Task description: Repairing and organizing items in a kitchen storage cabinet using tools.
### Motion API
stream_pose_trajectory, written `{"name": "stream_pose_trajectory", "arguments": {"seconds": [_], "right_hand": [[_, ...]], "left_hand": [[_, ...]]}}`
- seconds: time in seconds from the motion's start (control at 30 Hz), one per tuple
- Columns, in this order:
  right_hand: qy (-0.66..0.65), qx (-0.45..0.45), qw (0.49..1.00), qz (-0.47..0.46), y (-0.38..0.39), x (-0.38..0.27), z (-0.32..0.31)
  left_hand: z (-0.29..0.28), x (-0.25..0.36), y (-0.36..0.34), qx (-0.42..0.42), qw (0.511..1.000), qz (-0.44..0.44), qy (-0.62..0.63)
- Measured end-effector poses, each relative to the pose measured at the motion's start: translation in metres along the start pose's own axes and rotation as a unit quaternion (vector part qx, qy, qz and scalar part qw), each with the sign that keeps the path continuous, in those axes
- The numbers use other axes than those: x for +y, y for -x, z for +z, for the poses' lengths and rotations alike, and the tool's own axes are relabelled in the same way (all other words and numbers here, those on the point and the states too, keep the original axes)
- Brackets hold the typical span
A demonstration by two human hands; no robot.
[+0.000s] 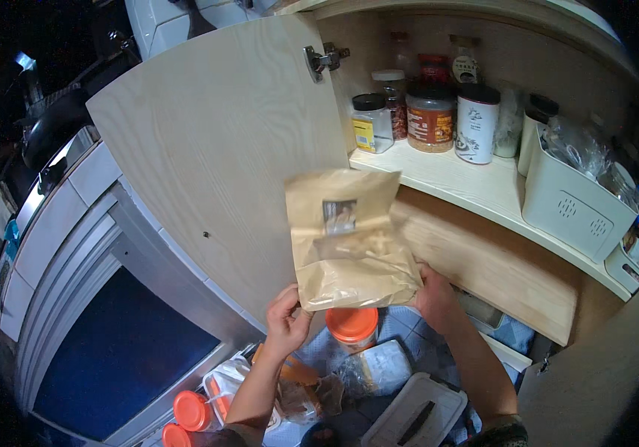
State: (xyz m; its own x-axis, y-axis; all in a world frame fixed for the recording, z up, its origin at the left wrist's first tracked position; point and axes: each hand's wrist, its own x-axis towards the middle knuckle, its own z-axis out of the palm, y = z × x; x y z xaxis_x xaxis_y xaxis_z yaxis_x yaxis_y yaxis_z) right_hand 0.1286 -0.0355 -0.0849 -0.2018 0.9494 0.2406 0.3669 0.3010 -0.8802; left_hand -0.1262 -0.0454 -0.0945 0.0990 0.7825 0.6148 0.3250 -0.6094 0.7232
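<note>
- Worn on the head, facing forward and slightly down into an open wall cupboard (483, 179).
- Close range: open door (223, 164) fills the left, shelf the upper right.
- Wide fisheye, straight edges bent, corners black.
- Single view only.

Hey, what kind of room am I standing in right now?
Most likely a home kitchen. An open wooden cupboard door shows a shelf of spice and food jars, and both hands hold a brown paper bag above orange-lidded containers.
</note>
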Motion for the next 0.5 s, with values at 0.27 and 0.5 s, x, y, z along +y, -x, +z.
{"name": "stream_pose_trajectory", "arguments": {"seconds": [0.27,0.5], "right_hand": [[-0.637,-0.136,0.739,0.169,-0.024,0.062,0.005],[-0.521,-0.010,0.846,0.112,-0.044,0.096,0.006]], "left_hand": [[0.007,0.002,0.008,-0.137,0.983,0.113,-0.040],[0.007,0.006,0.015,-0.270,0.957,0.095,-0.038]]}}
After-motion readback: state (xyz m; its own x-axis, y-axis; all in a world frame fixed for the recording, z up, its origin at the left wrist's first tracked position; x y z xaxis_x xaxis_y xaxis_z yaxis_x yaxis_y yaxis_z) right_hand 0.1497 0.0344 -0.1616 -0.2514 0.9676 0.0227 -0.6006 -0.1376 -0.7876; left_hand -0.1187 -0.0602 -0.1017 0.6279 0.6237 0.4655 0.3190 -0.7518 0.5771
